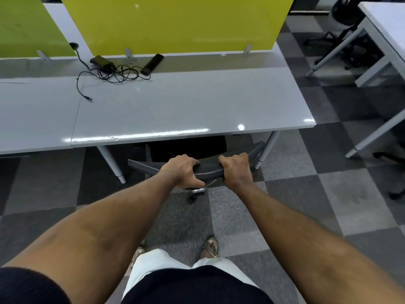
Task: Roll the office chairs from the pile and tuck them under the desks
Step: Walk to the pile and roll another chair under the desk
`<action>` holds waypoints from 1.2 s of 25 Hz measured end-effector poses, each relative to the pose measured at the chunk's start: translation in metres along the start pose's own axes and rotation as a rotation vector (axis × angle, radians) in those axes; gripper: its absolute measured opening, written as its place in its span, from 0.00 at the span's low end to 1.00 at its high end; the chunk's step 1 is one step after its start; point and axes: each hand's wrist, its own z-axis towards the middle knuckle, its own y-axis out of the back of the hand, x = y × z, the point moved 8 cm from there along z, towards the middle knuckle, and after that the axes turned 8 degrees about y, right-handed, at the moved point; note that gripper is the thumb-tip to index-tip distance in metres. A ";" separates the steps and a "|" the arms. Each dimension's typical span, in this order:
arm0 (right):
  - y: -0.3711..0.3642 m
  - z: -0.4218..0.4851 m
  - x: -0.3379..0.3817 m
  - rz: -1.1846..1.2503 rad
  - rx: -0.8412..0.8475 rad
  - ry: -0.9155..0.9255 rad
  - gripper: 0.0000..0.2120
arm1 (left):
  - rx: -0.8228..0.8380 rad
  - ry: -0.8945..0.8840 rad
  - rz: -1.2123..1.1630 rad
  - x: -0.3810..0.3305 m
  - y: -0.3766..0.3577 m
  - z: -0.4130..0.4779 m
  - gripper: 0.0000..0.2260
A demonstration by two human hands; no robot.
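Note:
A grey office chair (pixel 209 167) stands at the front edge of a white desk (pixel 175 115), its dark seat hidden under the desktop. Only the curved top of the backrest and one castor show. My left hand (pixel 182 171) grips the backrest top at its middle, fingers curled over the far side. My right hand (pixel 235 168) grips the same edge a little to the right. Both arms reach straight forward.
A yellow-green divider panel (pixel 175 23) stands along the desk's back edge. A black power adapter with tangled cable (pixel 105 66) and a black bar-shaped device (pixel 152 63) lie near it. Another white desk (pixel 385 29) with dark chairs under it stands at the right. Slanted desk legs (pixel 111 163) flank the chair.

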 end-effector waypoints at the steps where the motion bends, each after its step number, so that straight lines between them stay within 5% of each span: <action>1: -0.001 -0.003 -0.001 0.002 -0.017 0.001 0.14 | -0.001 -0.006 0.007 -0.002 0.000 0.001 0.32; 18: 0.012 0.063 -0.023 -0.050 -0.052 -0.057 0.10 | -0.045 -0.058 0.063 0.008 0.054 0.064 0.29; 30: 0.023 0.069 -0.058 -0.011 -0.063 -0.027 0.12 | -0.120 -0.036 0.080 -0.013 0.049 0.084 0.37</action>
